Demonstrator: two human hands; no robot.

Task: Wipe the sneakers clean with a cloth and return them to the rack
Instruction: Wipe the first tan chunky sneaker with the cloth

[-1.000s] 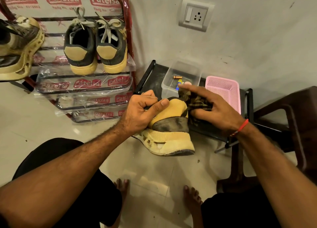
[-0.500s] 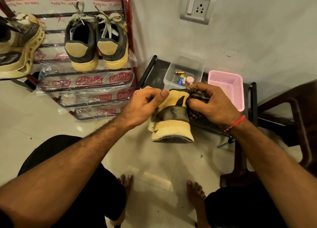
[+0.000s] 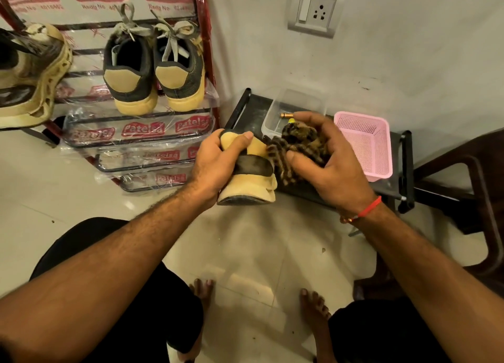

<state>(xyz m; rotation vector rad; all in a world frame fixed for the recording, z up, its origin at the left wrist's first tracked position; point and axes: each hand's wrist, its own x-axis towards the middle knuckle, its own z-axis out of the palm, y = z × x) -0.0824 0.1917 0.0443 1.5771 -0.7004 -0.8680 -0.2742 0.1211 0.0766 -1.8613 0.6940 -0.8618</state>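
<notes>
**Sneaker mid-wipe, rack still waiting**

A person seated above a tiled floor holds a tan sneaker [image 3: 246,177] heel toward the camera, in mid-air near the centre of the scene, just in front of a low black stand [image 3: 252,111]. The left hand [image 3: 218,166] grips the heel, thumb curled over the top of the collar. The right hand [image 3: 324,158] has its fingers curled round a bunched, dark-striped cloth [image 3: 294,147], which touches the shoe's right side. On the red rack [image 3: 207,48] at far left, a dark pair with tan heels [image 3: 152,70] already sits on a shelf, and another tan sneaker [image 3: 30,73] lies at the left edge; whether either has been wiped cannot be told. Judging by this, the wiping step is under way and the return to the rack is still to come.

Compared with half a second earlier, the cloth has bunched higher in the right hand and more of it shows, while the sneaker sits at much the same angle, sole edge toward the camera. A second ago it was tilted, its chunky side sole showing
</notes>
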